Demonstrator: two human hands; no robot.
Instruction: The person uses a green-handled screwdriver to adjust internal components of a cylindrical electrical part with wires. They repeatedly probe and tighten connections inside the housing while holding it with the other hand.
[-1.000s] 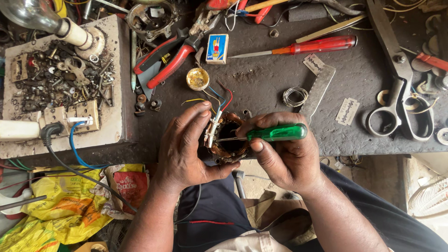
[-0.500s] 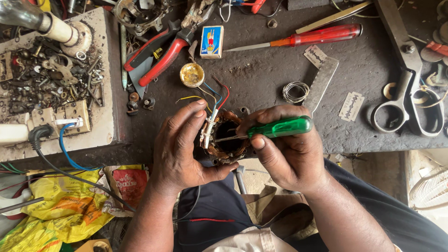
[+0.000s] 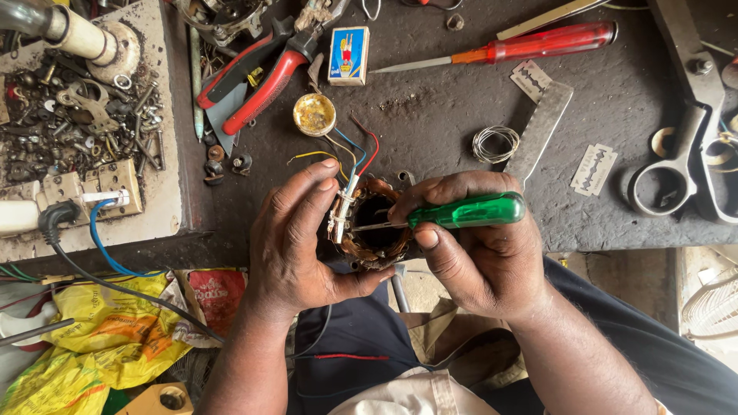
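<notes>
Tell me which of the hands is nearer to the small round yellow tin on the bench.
Left. The left hand cups the copper-wound motor coil just below the small round yellow tin; the right hand, gripping the green-handled screwdriver, sits farther off to the tin's lower right.

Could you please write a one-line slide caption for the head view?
Left hand cradles a copper-wound stator while the right hand probes it with a green screwdriver.

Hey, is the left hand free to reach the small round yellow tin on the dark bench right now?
Probably not yet. The left hand is cupped around the copper-wound motor coil, steadying it while the right hand works a green-handled screwdriver inside. The small round yellow tin lies just beyond with nothing between.
</notes>
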